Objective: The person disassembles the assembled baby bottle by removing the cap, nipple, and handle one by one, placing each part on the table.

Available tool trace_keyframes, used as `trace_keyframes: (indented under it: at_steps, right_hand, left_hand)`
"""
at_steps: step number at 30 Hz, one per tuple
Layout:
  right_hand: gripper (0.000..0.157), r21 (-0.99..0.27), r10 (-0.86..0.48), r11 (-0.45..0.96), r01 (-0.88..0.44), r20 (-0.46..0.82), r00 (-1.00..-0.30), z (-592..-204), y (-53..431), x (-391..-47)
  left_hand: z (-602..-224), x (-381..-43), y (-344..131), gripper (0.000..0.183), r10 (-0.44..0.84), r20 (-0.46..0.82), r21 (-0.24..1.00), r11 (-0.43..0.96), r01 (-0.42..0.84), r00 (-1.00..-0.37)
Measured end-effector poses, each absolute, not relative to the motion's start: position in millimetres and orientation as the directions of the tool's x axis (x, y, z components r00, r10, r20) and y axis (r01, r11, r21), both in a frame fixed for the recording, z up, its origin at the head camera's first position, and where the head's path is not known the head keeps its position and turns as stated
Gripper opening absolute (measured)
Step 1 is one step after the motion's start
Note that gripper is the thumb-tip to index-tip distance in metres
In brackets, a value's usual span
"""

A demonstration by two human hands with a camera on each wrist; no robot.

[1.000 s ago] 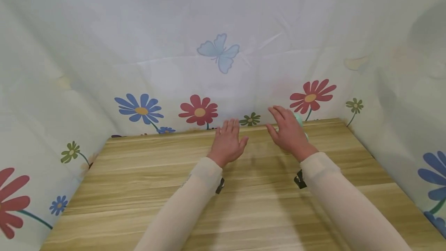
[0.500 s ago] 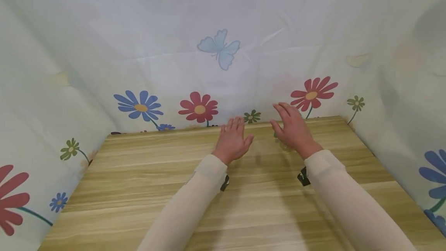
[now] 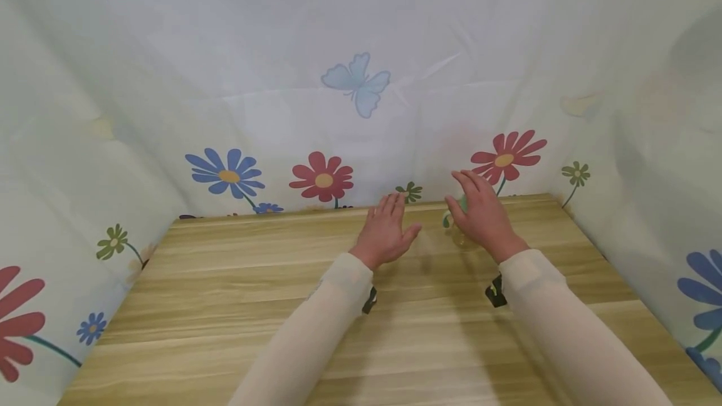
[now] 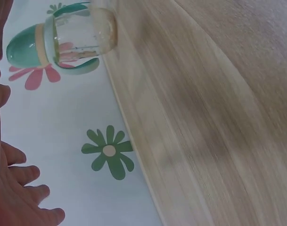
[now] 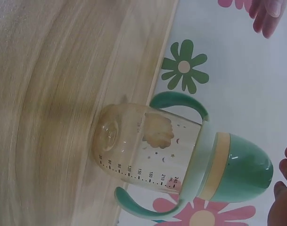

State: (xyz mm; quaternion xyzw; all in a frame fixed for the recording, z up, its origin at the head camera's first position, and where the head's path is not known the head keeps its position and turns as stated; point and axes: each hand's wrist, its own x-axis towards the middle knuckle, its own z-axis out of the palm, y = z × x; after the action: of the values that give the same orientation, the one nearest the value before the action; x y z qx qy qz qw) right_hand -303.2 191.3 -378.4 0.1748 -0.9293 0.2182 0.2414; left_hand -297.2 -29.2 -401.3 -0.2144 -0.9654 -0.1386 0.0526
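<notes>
A baby bottle (image 5: 174,150) with a clear body, two green handles and a green domed cap (image 5: 244,169) stands upright near the table's far edge. Over and in front of it, my right hand (image 3: 484,215) hovers with straight, slightly spread fingers, hiding most of the bottle (image 3: 447,220) in the head view. The left wrist view shows the whole bottle (image 4: 77,40), with the right hand's fingers beside its cap. To the left, my left hand (image 3: 386,234) is held over the table with fingers extended and thumb out, holding nothing.
The wood-grain table (image 3: 225,306) reaches back to a white cloth backdrop (image 3: 254,118) printed with flowers and a butterfly. Cloth sides rise on the left and right. A dark device (image 3: 496,293) shows under the right wrist, another (image 3: 369,301) under the left.
Both hands have shifted a little to the right. The bottle, earlier peeking out right of the right hand, now shows on that hand's left side.
</notes>
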Motion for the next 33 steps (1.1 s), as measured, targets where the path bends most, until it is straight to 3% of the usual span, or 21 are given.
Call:
trace_keyframes:
  at_steps: [33]
  right_hand:
    - [0.055,-0.545,-0.063,0.776,-0.318,0.435,-0.898,-386.0,209.3,-306.1]
  left_hand:
    - [-410.7,-306.5,-5.4,0.077,0.454,0.131,0.36,0.807,0.469,-0.881]
